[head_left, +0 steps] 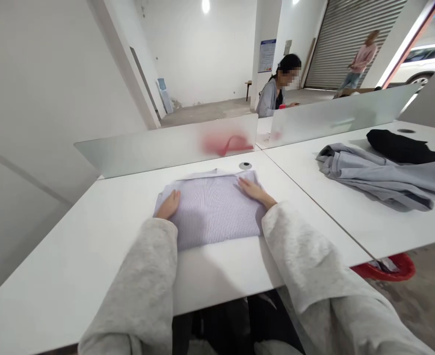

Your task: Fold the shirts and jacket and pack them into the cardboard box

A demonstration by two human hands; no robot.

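Left hand [168, 204] flat and open on a folded lilac pinstriped cotton shirt [212, 214], right hand [252, 189] flat and open on its far side, white table top [73, 266] beneath, crumpled pale grey cloth garment [383, 177] right of the right hand

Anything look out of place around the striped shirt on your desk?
Yes: the grey-blue garment on the adjoining desk lies crumpled, bunched against a black garment, unlike the flattened striped shirt.
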